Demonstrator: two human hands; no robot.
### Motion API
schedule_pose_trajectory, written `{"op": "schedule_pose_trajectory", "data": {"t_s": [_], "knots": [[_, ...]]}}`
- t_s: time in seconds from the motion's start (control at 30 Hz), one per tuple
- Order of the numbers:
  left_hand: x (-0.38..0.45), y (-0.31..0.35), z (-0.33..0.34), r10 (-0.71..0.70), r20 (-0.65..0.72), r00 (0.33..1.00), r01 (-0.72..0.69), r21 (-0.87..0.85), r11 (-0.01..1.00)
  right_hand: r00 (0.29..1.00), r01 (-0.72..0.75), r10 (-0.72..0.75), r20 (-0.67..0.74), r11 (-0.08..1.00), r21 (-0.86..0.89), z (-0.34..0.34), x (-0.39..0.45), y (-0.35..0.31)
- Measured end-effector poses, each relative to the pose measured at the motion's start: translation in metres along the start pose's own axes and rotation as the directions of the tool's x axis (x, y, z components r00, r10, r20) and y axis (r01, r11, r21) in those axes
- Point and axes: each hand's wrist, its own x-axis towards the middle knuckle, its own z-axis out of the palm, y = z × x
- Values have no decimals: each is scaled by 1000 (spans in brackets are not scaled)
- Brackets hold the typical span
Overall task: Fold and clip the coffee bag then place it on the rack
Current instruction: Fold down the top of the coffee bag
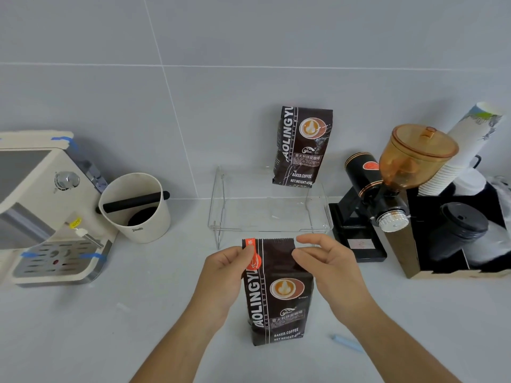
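Plenty of bare counter (138, 313) at 7 and 8 o'clock, all the way to the near edge. At 9 o'clock, blocked by a big coffee machine (41, 205), with a white bin (138, 208) just beside it. Straight ahead at 12 o'clock, a clear rack (269, 205) (hard to see, being see-through). Open room on its top at the left side; right back corner taken by a standing coffee bag (302, 146). At 2 o'clock, crowded: a black grinder (387, 189), then a box of cups (456, 230). At 5 o'clock, mostly bare counter, only a small blue stick (347, 342) lying there.
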Motion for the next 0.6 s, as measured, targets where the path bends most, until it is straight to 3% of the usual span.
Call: {"op": "schedule_pose_trajectory", "data": {"t_s": [0.33,0.47,0.6], "knots": [[-5,0,-2,1,-34,999,-1,16,1000,999,51,-50,16,997,-62,3,0,-2],[-8,6,-5,63,-93,994,-60,37,998,996,84,-78,48,989,-123,0,0,-3],[-11,14,-15,190,9,982,-186,246,951,988,146,-124,96,949,-281,-2,-2,-3]]}}
